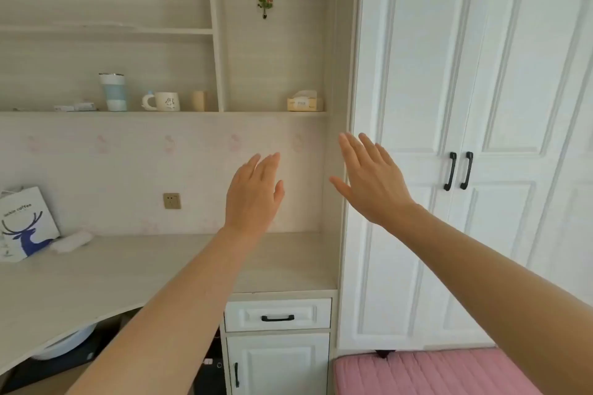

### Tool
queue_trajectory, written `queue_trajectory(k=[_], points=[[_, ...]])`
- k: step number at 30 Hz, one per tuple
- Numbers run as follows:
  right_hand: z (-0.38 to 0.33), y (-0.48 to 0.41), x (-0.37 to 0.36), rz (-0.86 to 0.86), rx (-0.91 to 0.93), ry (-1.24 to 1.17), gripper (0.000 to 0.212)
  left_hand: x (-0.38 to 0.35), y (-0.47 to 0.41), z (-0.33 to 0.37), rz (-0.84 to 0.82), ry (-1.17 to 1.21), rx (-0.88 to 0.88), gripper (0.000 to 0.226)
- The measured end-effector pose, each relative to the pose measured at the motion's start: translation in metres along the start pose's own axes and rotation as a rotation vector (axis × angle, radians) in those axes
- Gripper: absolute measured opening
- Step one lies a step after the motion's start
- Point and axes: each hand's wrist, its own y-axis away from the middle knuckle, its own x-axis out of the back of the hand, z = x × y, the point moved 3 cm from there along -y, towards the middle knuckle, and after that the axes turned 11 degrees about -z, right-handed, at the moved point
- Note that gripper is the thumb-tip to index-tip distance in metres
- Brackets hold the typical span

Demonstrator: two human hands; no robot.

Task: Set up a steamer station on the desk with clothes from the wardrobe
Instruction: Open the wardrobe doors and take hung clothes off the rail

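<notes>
Both my arms are stretched forward at chest height. My left hand (255, 194) is flat with its fingers together, held over the right end of the pale wooden desk (112, 269), and holds nothing. My right hand (369, 178) is spread open with its fingers apart, in front of the left edge of the white wardrobe (417, 80). The wardrobe's doors are shut, with two black handles (459, 170) to the right of my right hand. No clothes and no steamer are in view.
A white paper bag with a blue deer (24, 224) and a rolled white cloth (72, 242) sit at the desk's left. A shelf holds a tumbler (112, 91), a mug (167, 102) and a tissue box (305, 101). A wall socket (172, 201), a drawer (277, 314) and a pink cushion (433, 373) are nearby.
</notes>
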Motion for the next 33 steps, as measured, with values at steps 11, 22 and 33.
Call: queue_trajectory(k=[11,22,33], points=[[0.06,-0.009,-0.116,-0.169,-0.136,-0.111,0.054,-0.141,-0.017,0.028,-0.155,0.216,-0.051,0.023],[0.149,-0.015,-0.214,-0.384,-0.509,-0.098,0.049,-0.28,-0.051,0.067,-0.407,0.504,-0.078,0.025],[0.242,-0.011,-0.258,-0.386,-0.764,-0.266,0.043,-0.361,-0.081,0.156,-0.578,0.698,-0.056,0.033]])
